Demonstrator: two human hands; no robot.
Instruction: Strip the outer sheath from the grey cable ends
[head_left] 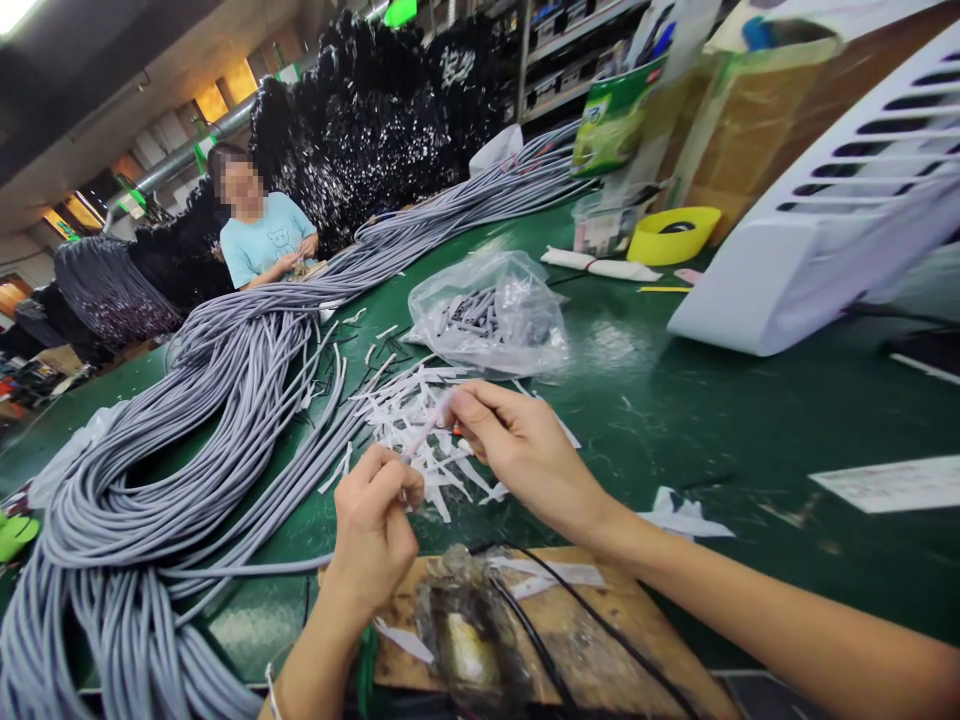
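Over a scatter of white paper-like strips (pixel 442 480), my two hands are close together, fingers pinched. Between them stretches a thin, pale pinkish strip (pixel 426 432), blurred; whether it is a wire or a strip of tape I cannot make out. My left hand (pixel 379 525) is closed at its lower end, and my right hand (pixel 517 440) pinches its upper end. A small orange spot shows under my right fingers. A grey cable (pixel 255 570) runs toward my left wrist, its end hidden behind it. Beyond my hands lies a clear plastic bag (pixel 491 310) of short grey pieces.
A large bundle of grey cables (pixel 202 400) covers the left of the green table (pixel 637 420). In front is a wooden board (pixel 600 640) with a taped device (pixel 472 640) and black cords. A white slotted appliance (pixel 810 220) stands right. Another person (pixel 266 235) sits across.
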